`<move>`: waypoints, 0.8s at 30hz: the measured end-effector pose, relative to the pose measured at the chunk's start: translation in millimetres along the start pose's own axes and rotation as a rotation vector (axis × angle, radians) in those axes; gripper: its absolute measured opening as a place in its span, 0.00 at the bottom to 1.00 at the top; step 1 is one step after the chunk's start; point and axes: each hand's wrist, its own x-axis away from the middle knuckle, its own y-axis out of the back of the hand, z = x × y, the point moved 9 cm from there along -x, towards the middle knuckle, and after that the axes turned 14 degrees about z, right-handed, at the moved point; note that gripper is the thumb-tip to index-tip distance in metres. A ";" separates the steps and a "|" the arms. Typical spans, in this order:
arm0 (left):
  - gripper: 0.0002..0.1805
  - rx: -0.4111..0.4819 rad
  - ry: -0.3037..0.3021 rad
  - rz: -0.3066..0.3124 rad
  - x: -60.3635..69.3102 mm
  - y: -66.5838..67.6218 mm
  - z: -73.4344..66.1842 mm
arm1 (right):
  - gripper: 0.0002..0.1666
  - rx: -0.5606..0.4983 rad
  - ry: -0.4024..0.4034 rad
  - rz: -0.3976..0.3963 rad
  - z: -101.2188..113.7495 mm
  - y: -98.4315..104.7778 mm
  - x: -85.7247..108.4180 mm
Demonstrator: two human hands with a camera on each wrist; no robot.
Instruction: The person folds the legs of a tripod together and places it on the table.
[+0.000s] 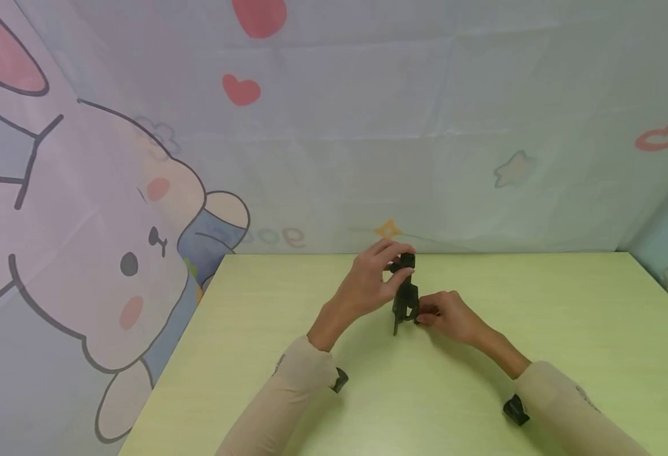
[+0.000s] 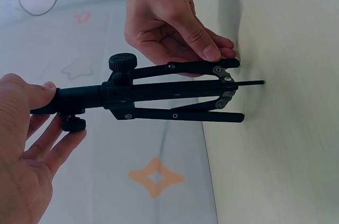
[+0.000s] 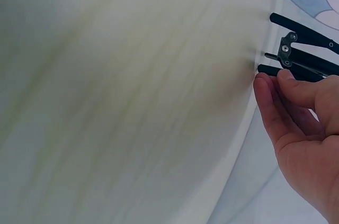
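A small black tripod (image 1: pixel 407 295) stands upright near the table's back edge, its legs only slightly spread. My left hand (image 1: pixel 367 283) grips the top of its column, thumb on one side and fingers on the other, beside a small knob (image 2: pixel 73 124). Another round knob (image 2: pixel 123 62) sits lower, where the legs join the column. With thumb and fingertips, my right hand (image 1: pixel 452 316) pinches one tripod leg (image 3: pixel 271 70) close to its foot. A thin rod (image 2: pixel 250 82) sticks out between the legs in the left wrist view.
The pale yellow-green table (image 1: pixel 539 304) ends at a cloth backdrop (image 1: pixel 454 126) printed with hearts and a rabbit. Black wrist devices (image 1: pixel 516 410) show by both beige sleeves (image 1: pixel 279 399).
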 end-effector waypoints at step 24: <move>0.14 -0.025 0.007 -0.017 3.1 2.4 -0.4 | 0.05 -0.024 0.022 0.013 -0.6 -6.2 1.3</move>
